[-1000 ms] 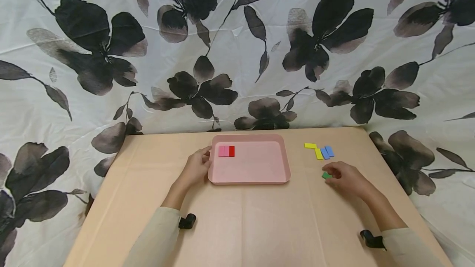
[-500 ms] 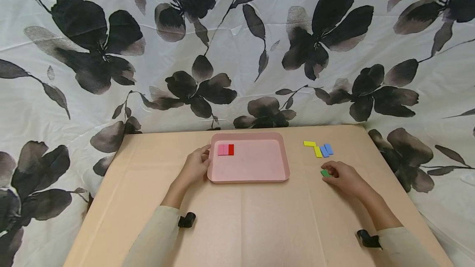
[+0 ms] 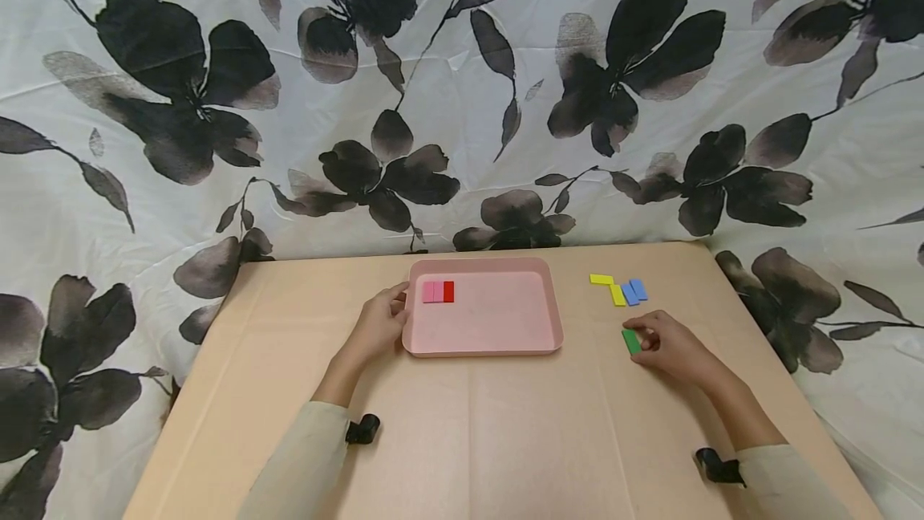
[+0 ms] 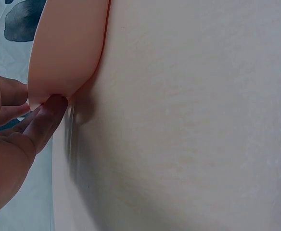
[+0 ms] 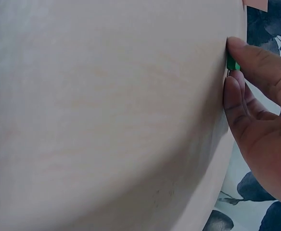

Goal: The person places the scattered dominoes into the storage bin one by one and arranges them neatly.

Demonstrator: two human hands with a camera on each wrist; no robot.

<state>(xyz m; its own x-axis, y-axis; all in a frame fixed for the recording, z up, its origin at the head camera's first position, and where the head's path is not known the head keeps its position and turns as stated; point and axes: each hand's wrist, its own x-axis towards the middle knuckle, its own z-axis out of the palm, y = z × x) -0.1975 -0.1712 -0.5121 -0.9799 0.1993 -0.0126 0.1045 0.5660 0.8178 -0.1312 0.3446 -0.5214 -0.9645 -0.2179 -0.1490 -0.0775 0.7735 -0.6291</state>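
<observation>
You pinched the green tile (image 3: 631, 342) in your right hand (image 3: 667, 347), apart to the right of the pink tray (image 3: 505, 323), the tile's long axis pointing mostly away from you, while your farther, left hand (image 3: 380, 319) gripped the tray's left end.

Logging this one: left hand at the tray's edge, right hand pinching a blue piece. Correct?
The colour is wrong: the head view shows the right hand pinching a green piece, not a blue one. The left hand is at the edge of the tray.
</observation>
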